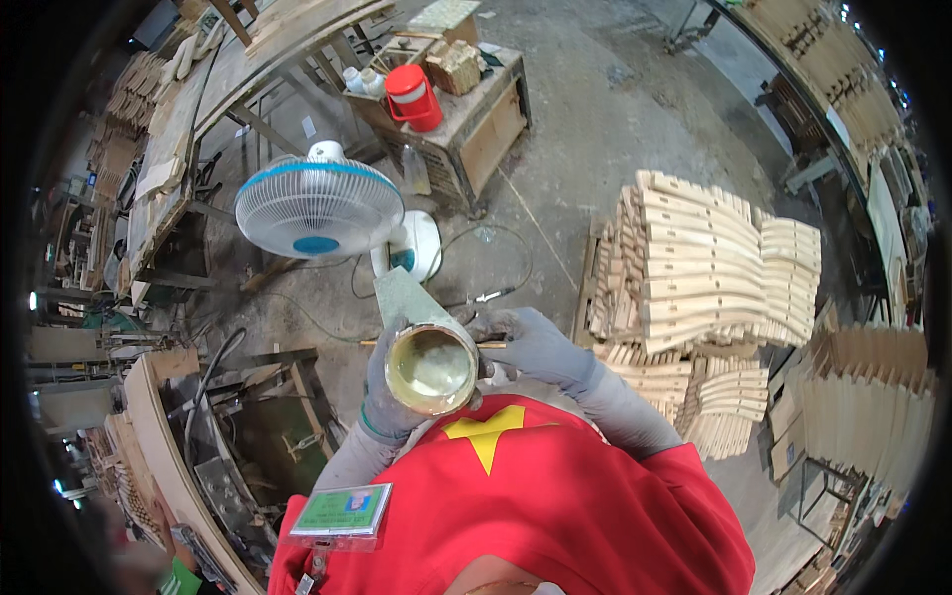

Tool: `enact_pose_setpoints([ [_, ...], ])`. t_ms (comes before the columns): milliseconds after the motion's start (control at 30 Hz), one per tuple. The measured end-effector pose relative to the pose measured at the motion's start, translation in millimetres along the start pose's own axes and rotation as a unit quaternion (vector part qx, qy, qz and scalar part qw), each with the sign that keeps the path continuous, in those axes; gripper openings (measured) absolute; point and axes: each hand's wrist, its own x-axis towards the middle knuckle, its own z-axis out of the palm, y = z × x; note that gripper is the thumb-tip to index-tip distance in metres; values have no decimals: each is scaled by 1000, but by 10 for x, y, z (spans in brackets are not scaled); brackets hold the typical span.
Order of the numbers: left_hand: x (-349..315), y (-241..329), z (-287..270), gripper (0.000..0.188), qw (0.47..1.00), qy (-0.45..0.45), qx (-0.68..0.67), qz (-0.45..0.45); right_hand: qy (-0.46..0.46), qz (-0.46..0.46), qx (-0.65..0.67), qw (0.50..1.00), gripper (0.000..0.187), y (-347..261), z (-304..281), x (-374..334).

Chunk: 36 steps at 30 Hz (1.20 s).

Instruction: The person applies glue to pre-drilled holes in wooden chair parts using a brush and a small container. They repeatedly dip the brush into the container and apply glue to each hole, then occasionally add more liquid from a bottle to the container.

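Note:
Close to my chest, my two gloved hands hold a round pot with a creamy, pale substance inside, its mouth facing up. My left hand, in a grey glove, wraps the pot's left side. From the right, my right hand grips the other side with darkly stained glove fingertips. A thin yellowish stick shows on both sides of the pot, its middle hidden; I cannot tell which hand bears it. Just beyond the pot is a grey-green flat piece, narrower at its far end.
A white-and-blue fan stands ahead to the left. Behind it, a workbench carries a red jug. Stacked curved wooden slats rise at the right. A cable lies on the floor; a wooden-edged machine is at near left.

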Motion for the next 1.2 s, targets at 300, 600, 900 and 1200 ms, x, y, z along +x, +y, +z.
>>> enact_pose_setpoints([
  [300, 666, 822, -572, 63, 881, 268, 112, 375, 134, -15, 41, 990, 32, -661, -1914, 1753],
  [600, 1875, 1612, -186, 47, 757, 418, 40, 501, 158, -186, -426, 872, 34, -1506, -3674, 5737],
  [900, 2592, 1930, 297, 47, 692, 548, 73, 465, 178, -51, -635, 750, 25, -1430, -3972, 7673],
  [1200, 2684, 2055, 279, 46, 615, 612, 302, 395, 296, -110, -241, 917, 33, -1732, -4262, 7285],
])
